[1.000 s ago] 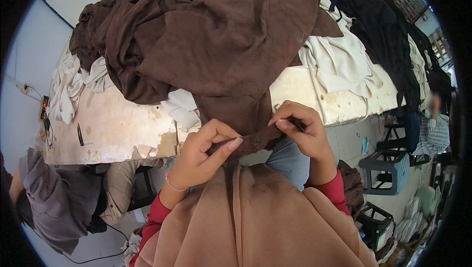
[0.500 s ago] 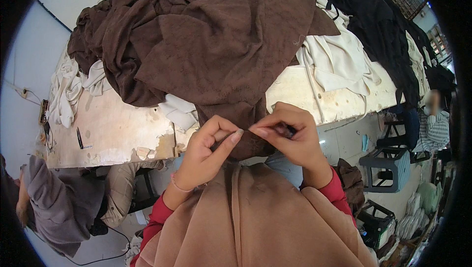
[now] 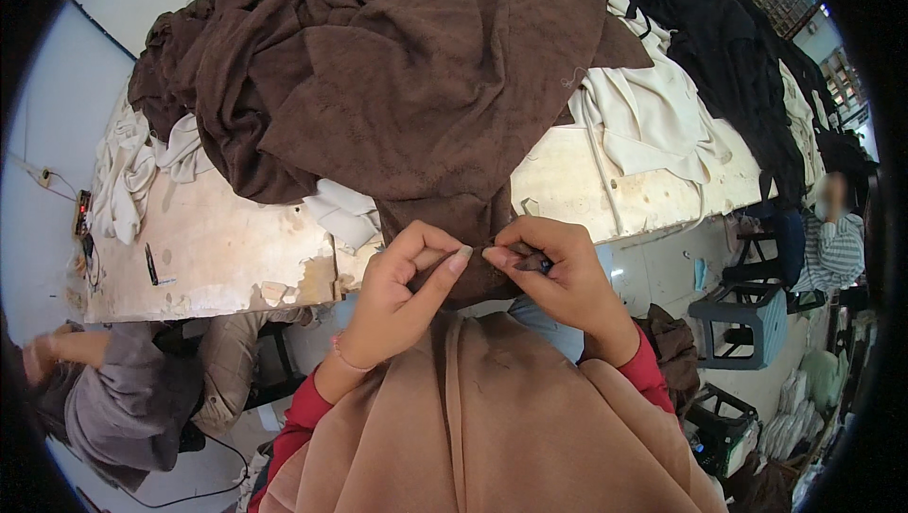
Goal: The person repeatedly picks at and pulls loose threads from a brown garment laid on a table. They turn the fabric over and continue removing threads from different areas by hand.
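Observation:
A large heap of brown cloth (image 3: 407, 106) lies over the table, and its near end hangs off the edge towards me. In front of that end both hands work close together, fingertips a small gap apart. My left hand (image 3: 392, 300) is closed in a thumb-and-finger pinch; what sits between the tips is too small to make out. My right hand (image 3: 582, 286) also pinches at the cloth, with a small dark pointed tool (image 3: 535, 263) tucked in its curled fingers. The tool's kind is mostly hidden.
Cream cloth (image 3: 653, 130) and black cloth (image 3: 709, 31) are piled on the right of the worn wooden table (image 3: 218, 248). A pen (image 3: 151, 265) lies on its left. Nearby are a plastic stool (image 3: 742, 329), a seated person (image 3: 832, 248) at right and another person (image 3: 132, 390) at left.
My right hand has turned slightly, so more of the dark tool shows. My left hand has barely moved. The person at left has raised an arm.

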`<action>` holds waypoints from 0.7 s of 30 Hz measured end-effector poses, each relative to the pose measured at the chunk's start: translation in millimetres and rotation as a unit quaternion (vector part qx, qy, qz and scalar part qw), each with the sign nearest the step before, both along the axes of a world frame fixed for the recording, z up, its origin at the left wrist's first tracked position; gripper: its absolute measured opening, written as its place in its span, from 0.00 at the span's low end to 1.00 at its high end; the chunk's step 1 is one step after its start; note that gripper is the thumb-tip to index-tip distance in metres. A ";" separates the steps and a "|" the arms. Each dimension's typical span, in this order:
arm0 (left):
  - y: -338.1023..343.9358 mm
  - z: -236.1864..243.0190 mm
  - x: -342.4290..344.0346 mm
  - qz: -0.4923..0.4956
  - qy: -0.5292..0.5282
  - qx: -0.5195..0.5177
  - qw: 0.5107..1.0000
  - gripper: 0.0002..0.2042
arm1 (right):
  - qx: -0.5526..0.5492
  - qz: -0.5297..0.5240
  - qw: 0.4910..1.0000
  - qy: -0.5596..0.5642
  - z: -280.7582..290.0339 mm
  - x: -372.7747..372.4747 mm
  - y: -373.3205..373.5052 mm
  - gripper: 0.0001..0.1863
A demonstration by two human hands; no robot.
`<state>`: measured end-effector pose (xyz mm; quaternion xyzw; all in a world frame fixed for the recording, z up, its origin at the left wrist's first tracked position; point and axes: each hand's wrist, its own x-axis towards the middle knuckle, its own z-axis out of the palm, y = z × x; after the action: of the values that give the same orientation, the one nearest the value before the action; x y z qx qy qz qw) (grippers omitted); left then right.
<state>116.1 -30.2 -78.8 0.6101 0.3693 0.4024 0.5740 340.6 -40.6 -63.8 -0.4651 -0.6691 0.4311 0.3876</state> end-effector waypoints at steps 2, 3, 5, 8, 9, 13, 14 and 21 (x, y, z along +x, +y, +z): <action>-0.2 -0.2 0.4 0.003 -0.006 0.001 1.000 0.05 | 0.007 0.020 0.999 0.026 -0.6 2.8 1.4 0.09; -0.5 -0.2 0.2 0.007 -0.014 -0.001 1.000 0.05 | -0.006 0.027 0.993 0.115 -0.7 5.1 1.1 0.09; -0.9 -0.1 -1.0 0.013 -0.022 -0.006 1.000 0.04 | -0.010 0.032 0.961 0.275 -0.9 9.4 -1.0 0.10; -0.4 0.2 -3.2 0.013 -0.025 -0.010 1.000 0.04 | 0.034 0.014 0.978 0.207 0.0 14.0 -2.9 0.13; -0.2 0.3 -3.7 0.011 -0.028 -0.009 1.000 0.04 | 0.055 0.008 0.984 0.167 0.2 14.4 -2.6 0.13; 0.1 1.3 -3.3 0.010 -0.048 -0.018 0.999 0.04 | 0.152 -0.013 0.974 -0.165 2.7 11.9 -0.7 0.14; 0.1 1.8 -2.9 0.011 -0.040 -0.013 0.999 0.04 | 0.171 -0.020 0.969 -0.175 3.2 9.8 -1.1 0.15; -1.7 6.6 -0.2 0.025 -0.027 -0.006 0.999 0.05 | 0.294 -0.028 0.903 -0.313 12.2 0.4 -8.5 0.16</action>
<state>115.9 -31.9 -72.2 0.5862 0.3713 0.4310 0.5768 341.1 -49.1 -51.5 -0.4594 -0.8390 0.0363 0.2894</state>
